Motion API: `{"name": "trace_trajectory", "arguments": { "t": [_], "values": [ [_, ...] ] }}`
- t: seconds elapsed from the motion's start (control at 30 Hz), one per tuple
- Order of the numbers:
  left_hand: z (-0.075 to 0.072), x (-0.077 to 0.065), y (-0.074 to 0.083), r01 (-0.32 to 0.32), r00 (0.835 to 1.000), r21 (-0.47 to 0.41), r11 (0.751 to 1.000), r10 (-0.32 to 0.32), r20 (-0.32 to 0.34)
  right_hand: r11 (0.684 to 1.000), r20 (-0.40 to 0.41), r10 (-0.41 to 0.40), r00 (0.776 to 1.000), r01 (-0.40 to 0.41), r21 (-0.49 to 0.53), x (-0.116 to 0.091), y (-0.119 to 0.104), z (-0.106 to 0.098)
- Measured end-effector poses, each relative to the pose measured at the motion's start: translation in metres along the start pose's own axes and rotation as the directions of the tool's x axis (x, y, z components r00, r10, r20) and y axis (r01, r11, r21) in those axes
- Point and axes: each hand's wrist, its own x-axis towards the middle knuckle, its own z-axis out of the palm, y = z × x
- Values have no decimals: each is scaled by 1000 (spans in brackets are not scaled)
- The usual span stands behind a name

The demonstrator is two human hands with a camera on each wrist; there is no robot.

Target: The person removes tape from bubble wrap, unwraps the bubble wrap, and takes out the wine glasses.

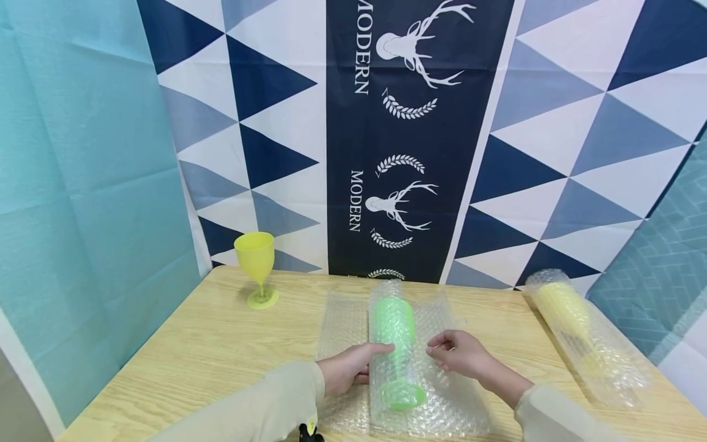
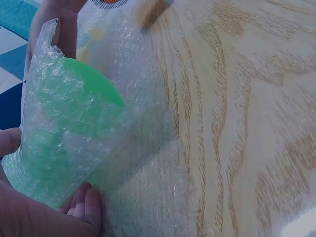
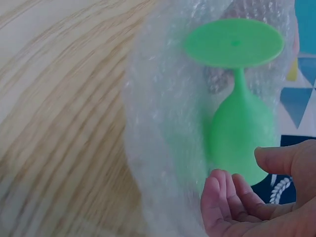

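A green plastic goblet lies on its side on a sheet of bubble wrap, its foot toward me. One flap of the wrap is folded over it from the left. My left hand grips the folded wrap around the goblet, thumb on top and fingers curled underneath. To the right of the goblet, my right hand hovers over the sheet. In the right wrist view, its thumb and bent fingers are apart with nothing between them, close to the goblet's bowl.
A yellow goblet stands upright at the table's back left. On the right lies another yellow goblet, rolled in bubble wrap. A small black object sits at the bottom edge by my left sleeve. Patterned curtain hangs behind the wooden table.
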Motion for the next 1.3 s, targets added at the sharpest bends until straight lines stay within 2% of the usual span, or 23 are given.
{"name": "trace_trajectory", "arguments": {
  "t": [0.17, 0.3, 0.37, 0.43, 0.5, 0.6, 0.67, 0.77, 0.8, 0.9, 0.97, 1.07, 1.13, 1.3],
  "values": [
    [0, -1, 0, 4, 1000, 0, 1000, -4, 4, 1000, -6, 2, 1000, -2, -15, 1, 15, -3],
    [0, 1, 0, 6, 1000, -1, 1000, -6, -1, 997, -8, -1, 1000, 1, -73, 3, 26, -4],
    [1, 1, 0, 6, 1000, 1, 1000, -6, 1, 991, -6, -44, 999, 43, -125, 2, 31, -4],
    [1, 2, 0, 6, 1000, 3, 1000, -6, 2, 974, 28, -137, 990, 140, -179, 1, 37, -5],
    [2, 1, 0, 4, 1000, 5, 1000, -4, 1, 933, 88, -268, 959, 281, -226, 0, 42, -7],
    [3, 1, 0, -9, 1000, 6, 1000, 9, -7, 834, 180, -444, 878, 478, -275, -3, 49, -8],
    [4, 1, 0, -16, 1000, 10, 1000, 16, -16, 773, 218, -507, 834, 552, -314, -5, 50, -6],
    [5, 1, 1, -17, 999, 18, 1000, 18, -30, 703, 247, -552, 796, 604, -376, -9, 50, -2],
    [5, 1, 1, -14, 999, 24, 1000, 15, -36, 688, 255, -557, 790, 611, -392, -10, 50, -1],
    [5, -1, 4, -14, 998, 55, 998, 17, -55, 662, 267, -536, 801, 595, -457, -14, 48, 2],
    [6, -3, 5, -18, 997, 86, 996, 24, -67, 628, 266, -535, 802, 588, -510, -17, 48, 4],
    [7, -6, 7, -26, 996, 136, 990, 38, -86, 568, 263, -554, 790, 590, -574, -22, 50, 6],
    [9, -8, 9, -31, 993, 177, 984, 51, -110, 544, 265, -574, 775, 602, -584, -24, 51, 6],
    [10, -10, 10, -49, 974, 276, 960, 107, -198, 539, 267, -592, 760, 620, -570, -26, 53, 4]
  ]
}}
